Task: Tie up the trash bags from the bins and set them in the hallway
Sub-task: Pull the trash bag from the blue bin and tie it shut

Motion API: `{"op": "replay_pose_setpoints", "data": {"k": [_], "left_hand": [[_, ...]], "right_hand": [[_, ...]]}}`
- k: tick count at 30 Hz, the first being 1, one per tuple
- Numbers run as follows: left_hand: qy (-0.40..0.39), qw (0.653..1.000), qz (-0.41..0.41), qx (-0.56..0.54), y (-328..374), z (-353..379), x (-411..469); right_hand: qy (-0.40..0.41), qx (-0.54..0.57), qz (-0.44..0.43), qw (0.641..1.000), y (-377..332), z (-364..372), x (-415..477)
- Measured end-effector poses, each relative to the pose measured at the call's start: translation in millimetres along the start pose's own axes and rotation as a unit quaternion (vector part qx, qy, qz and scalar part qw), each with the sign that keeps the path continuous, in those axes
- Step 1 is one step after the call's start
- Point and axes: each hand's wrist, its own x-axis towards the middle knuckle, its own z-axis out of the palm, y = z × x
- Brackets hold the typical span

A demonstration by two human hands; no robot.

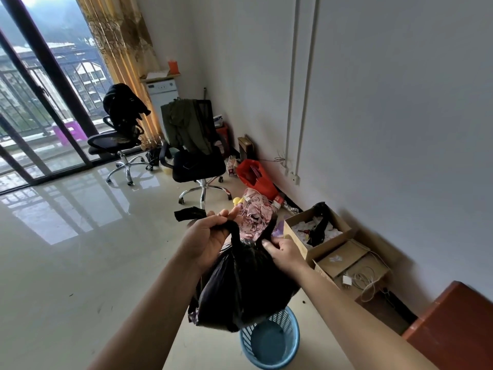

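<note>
A full black trash bag (240, 284) hangs in the air above a blue plastic bin (269, 343), lifted clear of it. My left hand (206, 236) grips one twisted ear of the bag, whose loose end sticks out to the left. My right hand (284, 249) pinches the other ear at the bag's right top edge. The two ears are held apart. The bin's inside shows no bag.
An open cardboard box (314, 231) with paper scraps and a black bag stands by the wall, a second box (352, 265) with cables beside it. A red bag (256, 177), floor clutter, two office chairs (197, 161) and a brown table corner (458, 324) surround the spot.
</note>
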Motion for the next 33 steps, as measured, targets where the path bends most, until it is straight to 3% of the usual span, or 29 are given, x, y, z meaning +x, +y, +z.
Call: {"op": "replay_pose_setpoints", "data": {"k": [3, 6, 8, 11, 16, 18, 20, 22, 27, 30, 33], "left_hand": [[0.059, 0.998, 0.036, 0.005, -5, -10, 7], [0.127, 0.988, 0.046, 0.079, -14, -16, 10], [0.167, 0.974, 0.043, 0.148, -24, -17, 7], [0.139, 0.944, 0.063, 0.292, -40, -13, -6], [0.081, 0.89, 0.059, 0.445, -58, -31, -6], [0.081, 0.876, 0.093, 0.466, -55, -30, -4], [0.095, 0.892, 0.128, 0.423, -48, -23, -1], [0.078, 0.918, 0.139, 0.364, -43, -19, 4], [0.042, 0.954, 0.077, 0.288, -41, -16, 17], [0.015, 0.969, -0.016, 0.245, -33, -18, 26], [-0.081, 0.949, -0.091, 0.29, -22, -27, 26]], "right_hand": [[0.068, 0.062, -0.064, 0.994, -3, -4, -4], [0.081, 0.092, -0.06, 0.991, 0, -4, 0], [0.137, 0.078, -0.068, 0.985, 2, -4, 2], [0.201, 0.087, -0.061, 0.974, 0, -6, 2], [0.2, 0.187, 0.003, 0.962, 5, -11, 6], [0.208, 0.117, -0.014, 0.971, 10, -15, 8], [0.225, 0.014, -0.047, 0.973, 12, -17, 9], [0.247, -0.021, -0.088, 0.965, 8, -20, 8], [0.109, 0.112, -0.111, 0.982, -18, -22, 2], [0.025, -0.037, -0.141, 0.989, -26, -23, -7], [-0.06, -0.198, -0.179, 0.962, -23, -23, -9]]}}
